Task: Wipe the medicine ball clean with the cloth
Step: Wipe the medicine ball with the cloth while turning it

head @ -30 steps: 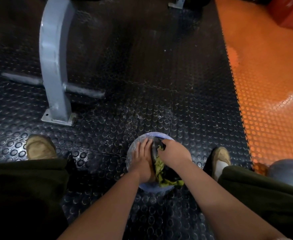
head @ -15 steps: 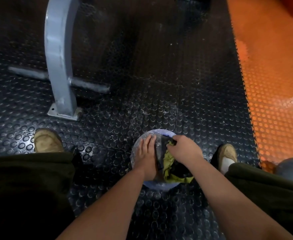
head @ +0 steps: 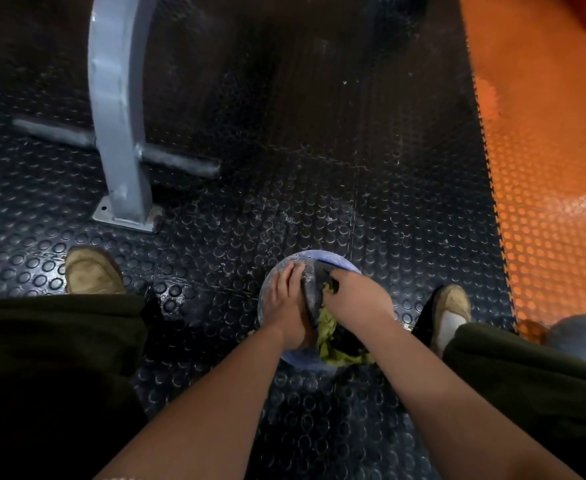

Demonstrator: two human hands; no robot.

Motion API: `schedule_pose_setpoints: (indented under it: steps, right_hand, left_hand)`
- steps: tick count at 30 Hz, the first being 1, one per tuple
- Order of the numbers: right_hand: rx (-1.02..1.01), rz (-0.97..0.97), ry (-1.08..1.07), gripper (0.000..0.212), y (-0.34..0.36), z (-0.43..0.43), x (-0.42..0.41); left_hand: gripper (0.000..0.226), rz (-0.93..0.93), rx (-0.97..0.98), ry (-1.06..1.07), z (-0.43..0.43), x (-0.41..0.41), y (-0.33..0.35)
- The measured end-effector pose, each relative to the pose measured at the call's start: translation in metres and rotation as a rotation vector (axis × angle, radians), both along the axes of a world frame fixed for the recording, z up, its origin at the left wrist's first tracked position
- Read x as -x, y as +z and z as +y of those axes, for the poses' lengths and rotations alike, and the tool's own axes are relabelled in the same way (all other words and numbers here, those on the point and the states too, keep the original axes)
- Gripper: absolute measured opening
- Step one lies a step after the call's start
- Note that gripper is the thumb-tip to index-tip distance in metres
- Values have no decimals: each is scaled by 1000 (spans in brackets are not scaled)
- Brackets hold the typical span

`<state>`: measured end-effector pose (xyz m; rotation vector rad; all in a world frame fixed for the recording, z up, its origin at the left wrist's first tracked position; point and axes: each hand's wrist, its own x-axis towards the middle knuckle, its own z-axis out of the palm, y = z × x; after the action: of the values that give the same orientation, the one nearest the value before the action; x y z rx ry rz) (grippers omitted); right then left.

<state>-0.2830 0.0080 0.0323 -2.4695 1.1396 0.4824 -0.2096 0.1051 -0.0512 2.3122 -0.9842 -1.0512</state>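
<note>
Left hand (head: pixel 290 308) flat on medicine ball (head: pixel 274 289), right hand (head: pixel 359 299) gripping cloth (head: pixel 326 327) (yellow-green)

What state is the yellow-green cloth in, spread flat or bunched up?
Bunched up: the yellow-green cloth lies in crumpled folds, gripped by the right hand against the round dusty blue medicine ball.

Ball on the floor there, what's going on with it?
A person has the ball between their feet on the studded floor. The left hand lies flat on the ball, apparently steadying it, while the right hand grips a green cloth pressed against its top. It looks like mid-wipe; the ball's left side looks dusty.
</note>
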Motion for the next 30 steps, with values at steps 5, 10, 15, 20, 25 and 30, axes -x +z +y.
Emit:
schedule_pose_setpoints:
  steps: [5, 10, 15, 20, 25, 30]
  right_hand:
    - [87, -36, 130, 23, -10, 33, 27]
    - [92, 18, 118, 25, -5, 17, 15]
    - [117, 9, 95, 26, -5, 22, 14]
    - [140, 33, 211, 25, -9, 38, 30]
    - [120, 65, 161, 23, -3, 18, 19]
    - [123, 25, 104, 22, -4, 11, 17]
  left_hand:
    - [114, 20, -51, 11, -9, -5, 2]
    - [108, -25, -40, -3, -8, 5, 0]
    - [104, 20, -23, 23, -10, 6, 4]
    - [98, 9, -23, 17, -14, 0, 3]
    - [117, 24, -22, 18, -10, 1, 1]
    - [119, 23, -28, 42, -8, 0, 2]
